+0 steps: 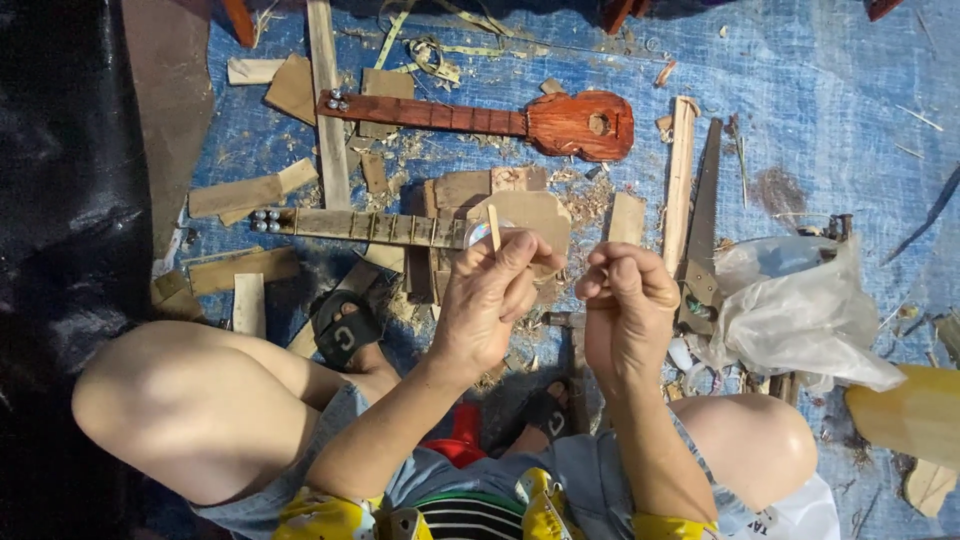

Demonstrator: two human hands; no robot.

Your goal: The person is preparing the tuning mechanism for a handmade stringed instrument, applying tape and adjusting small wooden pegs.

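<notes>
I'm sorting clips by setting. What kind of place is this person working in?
Probably an informal floor workshop for making small stringed instruments: a finished reddish ukulele, an unfinished one, a handsaw and wood shavings lie on a blue tarp.

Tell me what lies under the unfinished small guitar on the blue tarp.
Under the unfinished guitar lie flat wood offcuts, shavings and the blue tarp. Its body end is covered by the left hand, which holds a thin stick, so nothing beneath there shows.

At upper centre lies a glossy reddish-brown varnished wooden ukulele (pixel 560 122). Below it, an unfinished pale wooden ukulele (pixel 400 228) looks matt and rough. A crinkled translucent plastic bag (pixel 800 310) at right rests on woven blue tarpaulin (pixel 820 90).
</notes>
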